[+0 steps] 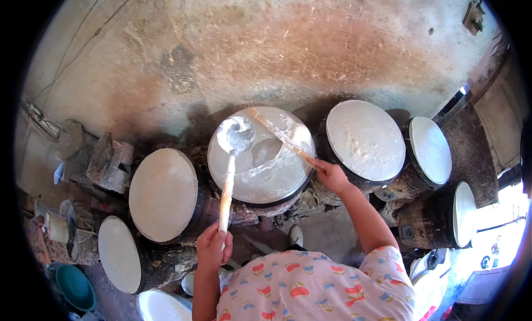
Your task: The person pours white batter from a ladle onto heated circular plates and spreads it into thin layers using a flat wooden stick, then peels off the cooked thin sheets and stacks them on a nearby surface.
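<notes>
In front of me is a round white top (266, 182) on a dark-rimmed drum, with milky liquid or paste smeared across it. My left hand (214, 244) is closed around the pale handle of a ladle (227, 188). The ladle's round bowl, coated white and grey, is over the far left part of this top. My right hand (331, 176) grips one end of a long flat wooden stick (277, 134). The stick slants across the top toward its far edge and has white residue on it. Whether the stick touches the surface, I cannot tell.
Several similar white-topped drums curve around me, including one at left (163, 194) and one at right (366, 141). A stained wall (277, 49) rises behind them. At the lower left is a green basin (76, 288). Bright light enters at right, past a doorway.
</notes>
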A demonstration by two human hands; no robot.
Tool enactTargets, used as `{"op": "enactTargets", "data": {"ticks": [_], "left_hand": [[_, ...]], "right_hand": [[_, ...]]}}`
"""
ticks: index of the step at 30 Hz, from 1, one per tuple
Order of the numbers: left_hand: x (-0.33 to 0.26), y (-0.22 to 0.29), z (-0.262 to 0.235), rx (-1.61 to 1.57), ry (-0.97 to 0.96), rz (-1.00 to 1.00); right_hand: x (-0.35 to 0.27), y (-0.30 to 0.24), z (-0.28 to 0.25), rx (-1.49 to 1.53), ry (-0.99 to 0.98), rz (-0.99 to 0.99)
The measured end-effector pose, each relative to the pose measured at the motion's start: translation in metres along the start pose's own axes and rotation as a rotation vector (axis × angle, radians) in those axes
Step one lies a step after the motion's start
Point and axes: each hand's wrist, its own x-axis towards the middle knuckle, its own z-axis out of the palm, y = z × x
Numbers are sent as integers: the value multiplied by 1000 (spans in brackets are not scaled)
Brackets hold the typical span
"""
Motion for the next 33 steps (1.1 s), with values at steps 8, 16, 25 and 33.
{"op": "enactTargets", "data": {"ticks": [8, 16, 25, 33], "left_hand": [[2, -4, -7, -269, -107, -64], [1, 14, -12, -537, -135, 127], [3, -6, -16, -381, -88, 3], [4, -5, -14, -231, -86, -3]], "right_hand": [[-21, 26, 2, -186, 147, 91], [-8, -7, 24, -148, -42, 154], [-39, 14, 37, 206, 95, 69], [-68, -19, 22, 93, 22, 190]]}}
